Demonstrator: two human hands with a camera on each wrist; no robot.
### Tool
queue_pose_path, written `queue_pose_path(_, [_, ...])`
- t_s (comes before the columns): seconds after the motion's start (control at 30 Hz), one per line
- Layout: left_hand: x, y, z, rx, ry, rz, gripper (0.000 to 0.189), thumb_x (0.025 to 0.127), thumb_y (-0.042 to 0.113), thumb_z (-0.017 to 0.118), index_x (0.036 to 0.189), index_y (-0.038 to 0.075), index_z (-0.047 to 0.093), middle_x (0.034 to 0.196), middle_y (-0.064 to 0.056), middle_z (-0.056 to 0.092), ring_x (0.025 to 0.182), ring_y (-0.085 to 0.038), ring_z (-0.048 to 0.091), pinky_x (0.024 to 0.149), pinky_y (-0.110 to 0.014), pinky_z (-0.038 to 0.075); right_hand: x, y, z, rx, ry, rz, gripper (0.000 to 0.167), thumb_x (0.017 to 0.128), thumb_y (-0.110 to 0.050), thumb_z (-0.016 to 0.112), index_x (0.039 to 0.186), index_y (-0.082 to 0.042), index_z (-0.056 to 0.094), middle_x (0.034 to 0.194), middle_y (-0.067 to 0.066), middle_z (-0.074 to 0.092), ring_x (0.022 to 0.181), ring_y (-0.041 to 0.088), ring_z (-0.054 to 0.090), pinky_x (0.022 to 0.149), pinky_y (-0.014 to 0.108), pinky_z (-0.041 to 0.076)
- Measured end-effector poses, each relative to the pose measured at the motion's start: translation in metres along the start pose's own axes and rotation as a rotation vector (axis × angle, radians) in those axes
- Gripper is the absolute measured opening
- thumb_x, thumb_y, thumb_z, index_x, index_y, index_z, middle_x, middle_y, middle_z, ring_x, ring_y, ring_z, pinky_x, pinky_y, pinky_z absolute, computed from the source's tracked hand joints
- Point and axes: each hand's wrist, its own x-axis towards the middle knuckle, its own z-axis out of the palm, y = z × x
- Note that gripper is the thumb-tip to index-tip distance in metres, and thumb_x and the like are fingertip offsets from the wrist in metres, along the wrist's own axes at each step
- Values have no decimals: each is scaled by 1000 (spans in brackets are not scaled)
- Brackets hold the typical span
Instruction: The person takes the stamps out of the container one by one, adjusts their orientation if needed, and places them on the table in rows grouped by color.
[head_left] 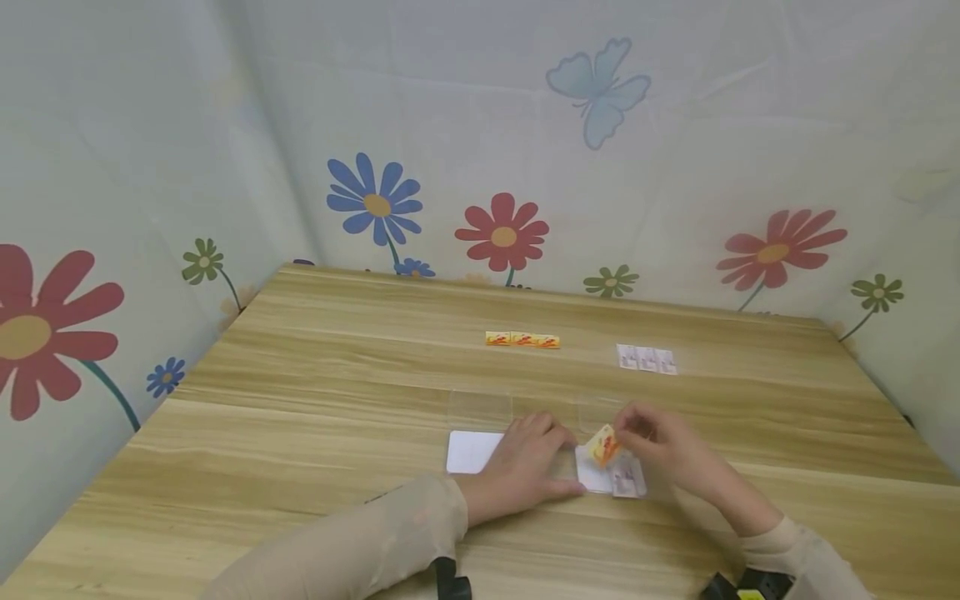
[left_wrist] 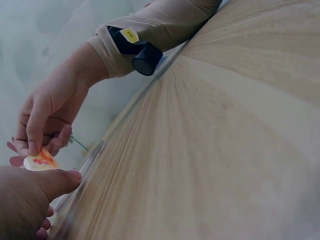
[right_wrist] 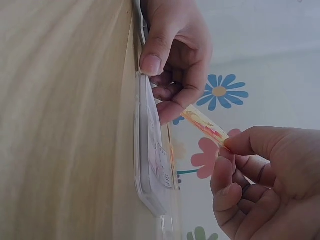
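Between thumb and fingertips, my right hand (head_left: 671, 450) pinches a small yellow-and-orange card (head_left: 603, 447), tilted above a shallow clear plastic case (right_wrist: 144, 145). White lining (head_left: 594, 477) shows in the case's left half, and a pale purple-grey printed card (head_left: 627, 478) lies in its right half. My left hand (head_left: 521, 467) holds the left end of this case, thumb at the near corner and a finger at the far one. Under the left hand's wrist side is a second case (head_left: 468, 452) with white lining, partly covered by that hand.
Behind the cases lie clear lids (head_left: 480, 410). Farther back on the wooden table (head_left: 360, 358) stand out a row of yellow-and-orange cards (head_left: 522, 340) and a row of pale purple-grey cards (head_left: 647, 359). A flower-printed curtain (head_left: 450, 125) borders the table.
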Motion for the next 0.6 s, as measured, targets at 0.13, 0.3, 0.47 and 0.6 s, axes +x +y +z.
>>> queue_pose_path(0.13, [0,1,-1,7,5,3,53,77,54,72,116,19,65,110,3,58,106,-13,52,96,-29,43,0,-1,-3,10,5,-7,6,92,-8,60,94,-3,63,88,2,64,79,-1,53,68,21,47])
queue_pose_path(0.3, [-1,0,-2,10,5,5,53,77,55,71,116,20,65,110,4,58,106,-12,52,96,-29,43,0,-1,-5,27,4,-24,5,92,-7,60,94,-3,62,89,3,64,79,-1,53,69,20,47])
queue_pose_path(0.47, [-1,0,-2,3,1,11,52,78,55,71,116,19,64,110,3,57,105,-12,52,94,-29,43,0,1,-8,58,-3,-26,6,93,-6,58,95,-1,61,89,6,64,76,0,54,66,21,49])
queue_pose_path(0.6, [-1,1,-2,1,5,18,53,78,55,71,116,18,64,110,3,57,104,-13,52,93,-29,44,-1,2,-13,76,-1,20,8,94,-7,57,97,1,59,88,9,63,72,5,56,60,23,50])
